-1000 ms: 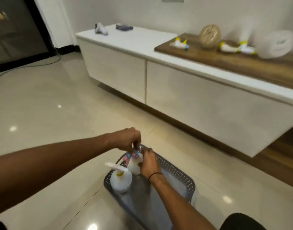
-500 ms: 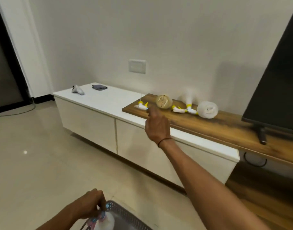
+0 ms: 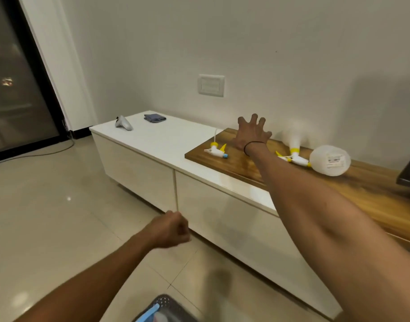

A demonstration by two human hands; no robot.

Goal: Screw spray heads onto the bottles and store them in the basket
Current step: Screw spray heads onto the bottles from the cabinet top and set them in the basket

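Note:
My right hand [image 3: 251,133] reaches out over the wooden board [image 3: 243,166] on the cabinet, fingers spread wide, holding nothing. It covers whatever lies right behind it. A loose yellow-and-white spray head [image 3: 216,151] lies just left of that hand. To its right lie another spray head [image 3: 293,158], a bottle seen mouth-on [image 3: 293,138] and a round white bottle [image 3: 330,160] on its side. My left hand [image 3: 173,230] hangs in a loose fist over the floor, empty. The grey basket [image 3: 166,303] shows at the bottom edge with a blue spray head [image 3: 150,311] inside.
The low white cabinet [image 3: 157,145] carries a white controller [image 3: 123,123] and a folded dark cloth [image 3: 154,118] at its left end. A dark screen edge [image 3: 409,175] stands at the right. A cable [image 3: 36,154] runs along the tiled floor by the glass door.
My right hand has reached farther over the board and spread its fingers. My left hand has let go of the bottle in the basket and risen. The view has tilted, leaving little of the basket visible.

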